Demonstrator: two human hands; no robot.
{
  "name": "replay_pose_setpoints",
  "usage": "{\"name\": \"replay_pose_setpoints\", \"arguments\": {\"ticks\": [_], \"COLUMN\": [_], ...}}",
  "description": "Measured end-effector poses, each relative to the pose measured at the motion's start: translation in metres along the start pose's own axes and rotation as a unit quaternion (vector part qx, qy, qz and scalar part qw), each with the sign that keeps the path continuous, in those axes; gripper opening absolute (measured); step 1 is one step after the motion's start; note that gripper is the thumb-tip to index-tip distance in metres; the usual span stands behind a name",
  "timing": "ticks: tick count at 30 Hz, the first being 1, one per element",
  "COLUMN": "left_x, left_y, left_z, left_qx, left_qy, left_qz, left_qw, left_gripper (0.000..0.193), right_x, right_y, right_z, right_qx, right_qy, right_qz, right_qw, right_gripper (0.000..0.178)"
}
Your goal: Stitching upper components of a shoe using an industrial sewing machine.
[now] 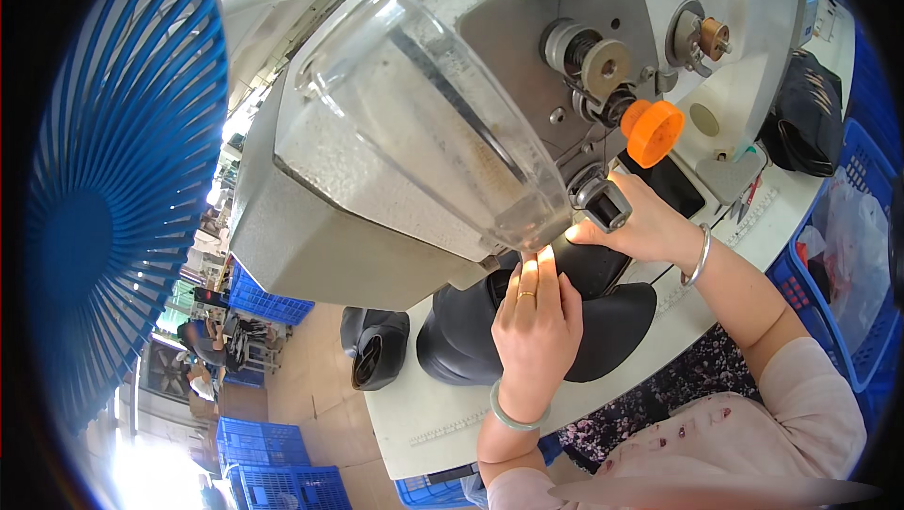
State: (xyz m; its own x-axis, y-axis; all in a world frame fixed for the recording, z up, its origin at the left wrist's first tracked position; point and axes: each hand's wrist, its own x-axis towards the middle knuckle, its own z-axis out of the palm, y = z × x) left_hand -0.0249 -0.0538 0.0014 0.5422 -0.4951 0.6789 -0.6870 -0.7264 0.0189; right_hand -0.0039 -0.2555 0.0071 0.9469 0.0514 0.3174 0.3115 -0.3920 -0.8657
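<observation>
A black leather piece (466, 336) with curved panels lies on the sewing machine's white table, partly under the machine head; I cannot tell what it is part of. My left hand (541, 317) rests on it, fingers stretched toward the lit needle area, which the head's clear guard (452, 124) mostly covers. Across from it, my right hand (645, 218) touches the leather's far side. Its thumb points at the needle area and stands apart from the other fingers, which the machine's parts partly hide. An orange dial (652, 133) sits just above this hand.
A blue fan (122, 171) stands close on the left. More black leather pieces lie at the table's left edge (375, 345) and far right (805, 114). Red-handled snips (750, 197) are near the right hand. Blue crates (847, 322) stand right of the table, others on the floor.
</observation>
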Motion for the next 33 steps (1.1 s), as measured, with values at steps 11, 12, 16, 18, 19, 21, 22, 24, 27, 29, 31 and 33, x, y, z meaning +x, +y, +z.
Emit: {"name": "replay_pose_setpoints", "arguments": {"ticks": [11, 12, 16, 18, 19, 21, 22, 24, 27, 29, 31, 33], "left_x": [0.003, 0.003, 0.0, -0.007, -0.012, -0.028, -0.041, -0.056, -0.076, -0.077, -0.071, -0.061], "left_y": [0.013, 0.013, 0.01, 0.0, -0.009, -0.02, -0.025, -0.033, -0.021, -0.011, -0.001, 0.009], "left_z": [0.005, 0.005, 0.004, 0.001, 0.0, 0.002, 0.001, 0.018, 0.059, 0.082, 0.093, 0.091], "left_qx": [0.068, 0.066, 0.022, -0.061, -0.123, -0.294, -0.384, -0.506, -0.494, -0.502, -0.578, -0.652], "left_qy": [0.024, 0.028, 0.013, 0.028, 0.055, 0.065, 0.028, -0.053, 0.001, 0.022, 0.011, 0.002], "left_qz": [0.0, -0.001, -0.022, -0.045, -0.059, -0.246, -0.368, -0.34, -0.165, -0.137, -0.163, -0.205], "left_qw": [0.997, 0.997, 0.999, 0.997, 0.989, 0.921, 0.846, 0.791, 0.854, 0.854, 0.799, 0.73], "left_gripper": [0.028, 0.029, 0.031, 0.029, 0.027, 0.024, 0.023, 0.023, 0.03, 0.032, 0.034, 0.036], "right_x": [0.017, 0.019, 0.018, 0.012, 0.007, 0.001, -0.002, -0.007, -0.014, -0.011, -0.01, -0.009], "right_y": [-0.005, -0.006, -0.001, 0.012, 0.021, 0.042, 0.053, 0.071, 0.078, 0.071, 0.057, 0.044], "right_z": [-0.014, -0.015, -0.014, -0.013, -0.012, -0.002, 0.004, 0.015, 0.028, 0.025, 0.017, 0.008], "right_qx": [-0.034, -0.039, -0.047, -0.074, -0.077, -0.049, -0.032, -0.003, 0.03, -0.021, -0.035, -0.052], "right_qy": [-0.068, -0.067, -0.055, -0.039, -0.02, 0.036, 0.061, 0.108, 0.186, 0.211, 0.214, 0.196], "right_qz": [0.008, 0.008, 0.015, 0.031, 0.0, -0.085, -0.106, -0.174, -0.235, -0.227, -0.216, -0.238], "right_qw": [0.997, 0.997, 0.997, 0.996, 0.997, 0.995, 0.992, 0.979, 0.954, 0.95, 0.952, 0.95], "right_gripper": [0.05, 0.05, 0.05, 0.047, 0.045, 0.039, 0.036, 0.027, 0.025, 0.025, 0.023, 0.023]}}
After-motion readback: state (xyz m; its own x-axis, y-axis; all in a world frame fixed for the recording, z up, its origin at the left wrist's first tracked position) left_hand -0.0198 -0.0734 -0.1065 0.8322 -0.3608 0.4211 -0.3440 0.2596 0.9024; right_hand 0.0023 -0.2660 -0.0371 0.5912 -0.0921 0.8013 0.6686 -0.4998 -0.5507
